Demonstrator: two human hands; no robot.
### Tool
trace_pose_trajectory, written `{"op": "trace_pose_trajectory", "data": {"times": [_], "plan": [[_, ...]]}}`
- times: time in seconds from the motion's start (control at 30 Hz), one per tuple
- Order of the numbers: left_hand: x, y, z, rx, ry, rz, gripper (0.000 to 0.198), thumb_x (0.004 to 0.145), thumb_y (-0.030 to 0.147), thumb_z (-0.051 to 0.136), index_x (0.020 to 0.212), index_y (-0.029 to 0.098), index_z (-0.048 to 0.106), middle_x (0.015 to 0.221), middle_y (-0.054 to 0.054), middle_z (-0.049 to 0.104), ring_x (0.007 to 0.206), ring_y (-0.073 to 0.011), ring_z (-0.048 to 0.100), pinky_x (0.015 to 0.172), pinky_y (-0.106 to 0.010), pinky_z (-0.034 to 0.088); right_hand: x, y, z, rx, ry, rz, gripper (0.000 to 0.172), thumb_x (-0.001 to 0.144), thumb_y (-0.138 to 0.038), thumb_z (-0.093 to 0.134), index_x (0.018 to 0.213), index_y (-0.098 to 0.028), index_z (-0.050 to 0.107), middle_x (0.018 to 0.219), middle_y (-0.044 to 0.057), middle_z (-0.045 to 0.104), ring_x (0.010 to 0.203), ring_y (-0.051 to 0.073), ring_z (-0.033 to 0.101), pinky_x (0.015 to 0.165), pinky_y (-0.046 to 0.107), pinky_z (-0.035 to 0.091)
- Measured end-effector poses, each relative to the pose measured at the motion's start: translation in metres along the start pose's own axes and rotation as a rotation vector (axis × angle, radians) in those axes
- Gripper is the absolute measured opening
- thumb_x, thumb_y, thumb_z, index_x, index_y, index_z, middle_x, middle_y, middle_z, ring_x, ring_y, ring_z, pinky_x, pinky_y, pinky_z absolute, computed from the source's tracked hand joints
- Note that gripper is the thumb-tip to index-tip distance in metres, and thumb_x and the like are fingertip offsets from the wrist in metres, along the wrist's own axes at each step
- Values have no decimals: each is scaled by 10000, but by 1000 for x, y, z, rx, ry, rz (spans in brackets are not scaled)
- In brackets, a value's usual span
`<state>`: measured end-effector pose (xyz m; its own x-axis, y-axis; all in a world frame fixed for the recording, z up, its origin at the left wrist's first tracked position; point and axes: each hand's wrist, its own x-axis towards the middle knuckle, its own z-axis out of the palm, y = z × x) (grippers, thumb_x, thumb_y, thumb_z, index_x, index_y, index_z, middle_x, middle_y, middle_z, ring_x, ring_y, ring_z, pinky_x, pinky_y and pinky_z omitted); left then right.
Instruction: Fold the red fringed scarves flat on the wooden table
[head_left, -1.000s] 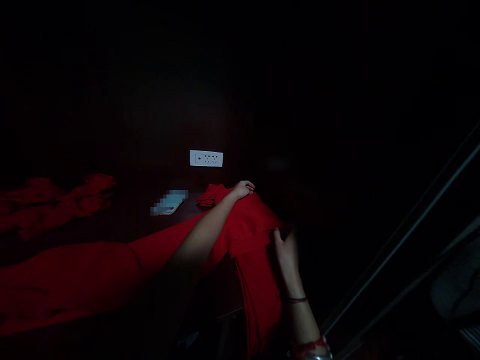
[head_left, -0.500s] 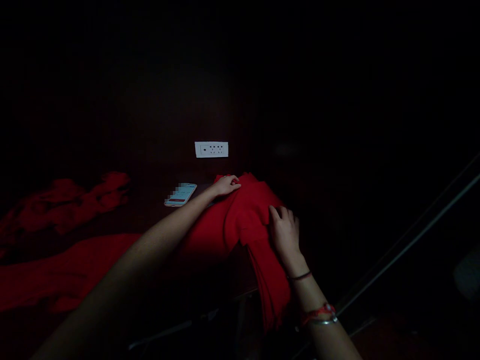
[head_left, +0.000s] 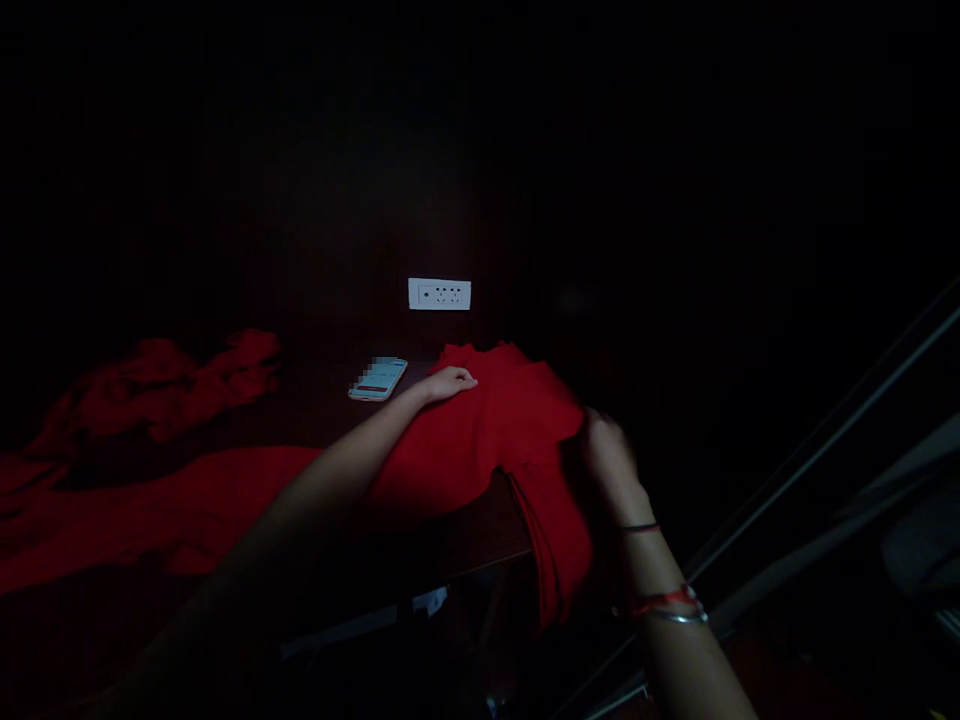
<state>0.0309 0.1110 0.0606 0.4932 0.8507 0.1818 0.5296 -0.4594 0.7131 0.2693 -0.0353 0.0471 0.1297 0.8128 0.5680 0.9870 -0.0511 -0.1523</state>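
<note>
A red garment is spread along a dark tabletop, and part of it hangs over the right end in folds. On its far left side rests my left hand, fingers closed together on the fabric. My right hand, a little blurred, is at the garment's right edge with its fingers curled. The cloth is drawn out toward those fingers. Darkness hides the fingertips of this hand.
A phone with a lit screen lies left of the garment. Behind it a white socket plate is set in the dark wall. More crumpled red cloth lies at left. A pale slanting bar crosses the right side.
My right hand has moved to the right with the garment's edge, and its fingers have curled. The cloth beneath looks flatter. My left hand stays on the fabric. The view has shifted slightly.
</note>
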Motion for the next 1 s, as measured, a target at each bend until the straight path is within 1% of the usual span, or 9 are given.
{"op": "trace_pose_trajectory", "data": {"times": [0.17, 0.27, 0.37, 0.43, 0.57, 0.63, 0.73, 0.87, 1.0], "plan": [[-15, -24, 12, 47, -161, -110, 451, 683, 564, 360, 743, 145, 514, 777, -26, 554, 693, -147, 488, 587, -227, 354, -14, -11, 7, -175, 91, -353, 501, 707, -59, 367, 1176, -234, 384, 1203, 98, 394, 1065, 253, 332, 823, 433, 294], [-38, -37, -3, 3, -265, -146, 467, 617, 575, 453, 819, 158, 518, 829, -13, 557, 740, -149, 496, 612, -214, 359, -16, -19, 10, -184, 83, -485, 389, 742, -93, 379, 1088, -243, 473, 1183, 80, 413, 1082, 239, 302, 873, 464, 219], [-60, -45, -25, 5, -292, -170, 472, 556, 511, 549, 876, 165, 520, 807, 3, 563, 752, -155, 505, 626, -215, 365, -11, -24, 9, -107, 61, -526, 292, 759, -119, 387, 997, -202, 534, 1038, 81, 503, 970, 203, 397, 835, 370, 295], [-67, -48, -39, -48, -230, -181, 457, 573, 481, 536, 905, 168, 515, 806, 5, 566, 758, -158, 515, 632, -222, 379, -5, -24, 6, -8, 80, -484, 272, 768, -123, 370, 974, -180, 538, 919, 74, 542, 865, 183, 451, 761, 316, 349], [-67, -47, -54, -4, 65, -150, 417, 657, 432, 461, 966, 153, 495, 877, -25, 547, 801, -169, 518, 665, -253, 403, 7, -18, -2, 258, 211, -327, 271, 786, -121, 314, 979, -143, 502, 869, 73, 554, 786, 150, 498, 699, 253, 380], [-69, -37, -44, 197, 195, -94, 422, 674, 406, 464, 999, 139, 483, 908, -54, 525, 840, -187, 502, 706, -290, 399, 10, -15, -5, 293, 204, -317, 251, 789, -143, 323, 976, -151, 491, 892, 70, 556, 785, 147, 508, 685, 243, 382], [-92, -8, -4, 482, 333, 100, 449, 724, 442, 418, 1083, 174, 436, 1049, -88, 448, 961, -220, 435, 800, -354, 349, 6, -13, -6, 188, 89, -369, 199, 787, -177, 360, 926, -165, 504, 837, 55, 570, 738, 153, 513, 648, 242, 374], [-139, 25, 56, 758, 194, 146, 648, 635, 536, 499, 1158, 172, 384, 1120, -143, 409, 973, -294, 426, 776, -377, 360, -5, -9, -4, 18, 5, -436, 181, 790, -168, 362, 882, -162, 518, 787, 54, 559, 727, 155, 489, 652, 242, 343], [-160, 26, 61, 874, 13, 135, 473, 759, 229, 403, 1221, 182, 316, 1106, -145, 455, 928, -251, 489, 688, -310, 402, -13, -4, -1, -64, -1, -462, 205, 784, -137, 352, 901, -167, 518, 811, 57, 544, 759, 161, 460, 674, 250, 312]]}}
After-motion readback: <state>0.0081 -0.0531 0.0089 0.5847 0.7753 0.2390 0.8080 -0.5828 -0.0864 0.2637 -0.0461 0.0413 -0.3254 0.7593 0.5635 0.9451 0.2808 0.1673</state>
